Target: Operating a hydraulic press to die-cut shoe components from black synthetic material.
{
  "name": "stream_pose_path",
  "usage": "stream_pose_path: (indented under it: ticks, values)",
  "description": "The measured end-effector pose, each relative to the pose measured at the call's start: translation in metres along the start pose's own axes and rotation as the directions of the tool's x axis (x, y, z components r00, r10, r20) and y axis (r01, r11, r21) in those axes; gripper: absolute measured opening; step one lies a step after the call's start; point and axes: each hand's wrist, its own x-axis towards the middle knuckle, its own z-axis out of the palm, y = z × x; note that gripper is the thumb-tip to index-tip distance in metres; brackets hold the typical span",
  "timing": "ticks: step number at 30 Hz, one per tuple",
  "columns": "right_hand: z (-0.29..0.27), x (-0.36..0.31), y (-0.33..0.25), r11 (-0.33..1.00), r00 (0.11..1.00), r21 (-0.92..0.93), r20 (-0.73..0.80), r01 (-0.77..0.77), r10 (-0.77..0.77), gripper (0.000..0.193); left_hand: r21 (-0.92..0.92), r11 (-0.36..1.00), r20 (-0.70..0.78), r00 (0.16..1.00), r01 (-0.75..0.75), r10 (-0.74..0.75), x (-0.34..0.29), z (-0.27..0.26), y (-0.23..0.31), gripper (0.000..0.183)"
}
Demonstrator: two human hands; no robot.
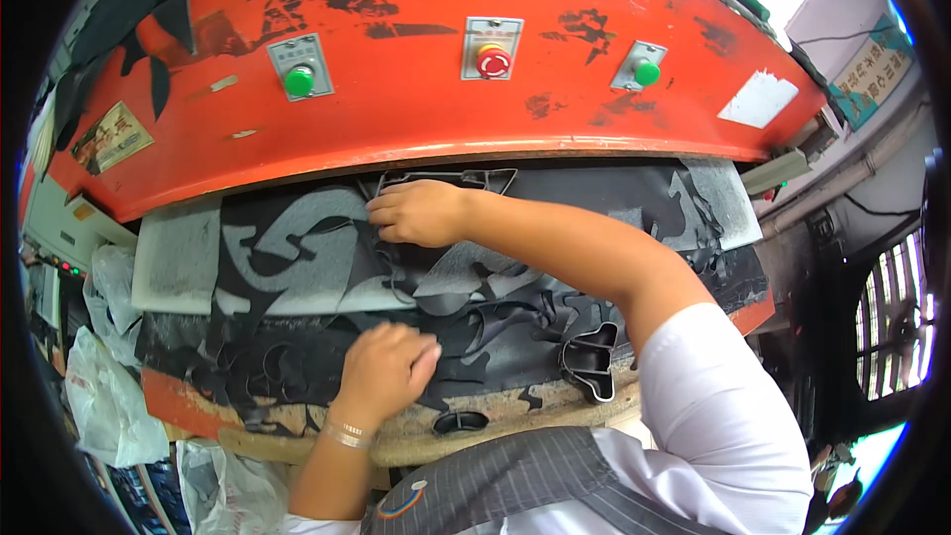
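Note:
My right hand (421, 213) reaches across to the far middle of the pale cutting board (178, 263), its fingers curled at the near left edge of a metal cutting die (451, 179). The die lies close under the red press; my hand covers part of it. Around it spreads black sheet material (584, 193) with cut-out openings. Nearer me, my left hand (386, 372) hovers over or rests on black scraps (297, 362), fingers bent inward and thumb pointing right. What its fingers hold, if anything, is hidden.
The red press front (396, 69) spans the far side, with a left green button (298, 80), a red stop button (492, 60) and a right green button (646, 72). Another metal die (591, 362) and a small black oval piece (460, 422) lie near the front edge. Plastic bags (109, 401) hang left.

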Motion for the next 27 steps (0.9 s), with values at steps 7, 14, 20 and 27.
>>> stream_pose_path:
  ticks: [7,14,20,27]
  values:
    - [0.028,0.021,0.078,0.953,0.932,0.094,0.200,0.288,-0.301,0.015,0.246,0.969,-0.087,0.996,0.008,0.014,0.077,0.058,-0.078,0.033]
    - [-0.132,-0.033,0.108,0.945,0.986,-0.297,-0.053,0.136,-0.158,0.014,0.302,0.952,-0.047,0.998,0.053,-0.041,0.084,0.056,-0.079,0.038]
    - [-0.160,-0.138,0.090,0.680,0.695,-0.147,-0.099,-0.718,0.712,0.014,0.312,0.930,0.242,0.930,0.196,-0.278,0.078,0.010,-0.055,0.032]
    - [-0.073,-0.189,0.073,0.317,0.328,0.182,0.029,-0.931,0.944,0.022,0.234,0.957,-0.139,0.980,0.174,-0.144,0.145,0.015,-0.067,0.027]
